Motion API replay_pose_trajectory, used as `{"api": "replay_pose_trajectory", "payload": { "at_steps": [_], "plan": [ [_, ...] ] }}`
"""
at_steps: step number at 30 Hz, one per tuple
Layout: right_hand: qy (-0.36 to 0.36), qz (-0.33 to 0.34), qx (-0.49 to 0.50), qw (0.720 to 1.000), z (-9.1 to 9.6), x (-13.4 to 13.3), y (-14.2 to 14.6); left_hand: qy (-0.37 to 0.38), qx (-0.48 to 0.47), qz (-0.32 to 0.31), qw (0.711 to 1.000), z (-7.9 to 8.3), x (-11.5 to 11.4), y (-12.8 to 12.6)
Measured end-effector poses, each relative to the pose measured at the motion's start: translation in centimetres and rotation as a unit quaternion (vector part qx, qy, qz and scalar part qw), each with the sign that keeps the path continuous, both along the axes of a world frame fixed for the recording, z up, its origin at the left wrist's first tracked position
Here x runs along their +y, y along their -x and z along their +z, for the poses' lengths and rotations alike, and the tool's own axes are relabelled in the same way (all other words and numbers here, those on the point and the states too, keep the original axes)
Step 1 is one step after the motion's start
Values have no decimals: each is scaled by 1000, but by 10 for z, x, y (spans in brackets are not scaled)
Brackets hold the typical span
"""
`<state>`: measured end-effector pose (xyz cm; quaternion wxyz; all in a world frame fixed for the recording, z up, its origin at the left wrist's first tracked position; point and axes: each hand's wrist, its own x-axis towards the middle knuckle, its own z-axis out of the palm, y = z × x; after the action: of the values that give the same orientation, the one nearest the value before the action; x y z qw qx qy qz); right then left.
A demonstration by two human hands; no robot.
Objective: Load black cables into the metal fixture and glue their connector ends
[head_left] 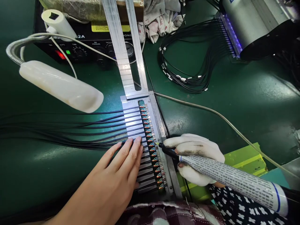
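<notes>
Head view: on the green bench [234, 93], right hand [197, 156] holds a pen [234, 179].

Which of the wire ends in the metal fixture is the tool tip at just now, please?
The wire end about midway down the row, level with the left hand's fingertips: the tool in the right hand points at it alone.

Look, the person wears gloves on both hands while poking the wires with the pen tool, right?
Not quite: in the head view only the right hand wears a glove and holds the pen tool; the left hand, flat on the black cables, is bare.
</notes>
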<state>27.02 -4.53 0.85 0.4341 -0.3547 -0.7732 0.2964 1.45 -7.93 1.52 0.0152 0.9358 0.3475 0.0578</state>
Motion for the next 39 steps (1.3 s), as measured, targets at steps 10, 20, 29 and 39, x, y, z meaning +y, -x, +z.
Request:
{"api": "replay_pose_trajectory", "payload": {
  "at_steps": [10,20,29,39],
  "plan": [
    [23,3,-1,1000,-1,2,-1,25,-6,-9,1000,-3,-3,2],
    [36,-2,3,999,0,4,2,36,-2,-6,999,-3,-3,4],
    [29,11,9,999,-2,3,-1,14,3,-1,1000,-1,-1,1],
    [33,-1,4,999,-1,3,0,6,8,1,1000,1,1,0]
  ]
}}
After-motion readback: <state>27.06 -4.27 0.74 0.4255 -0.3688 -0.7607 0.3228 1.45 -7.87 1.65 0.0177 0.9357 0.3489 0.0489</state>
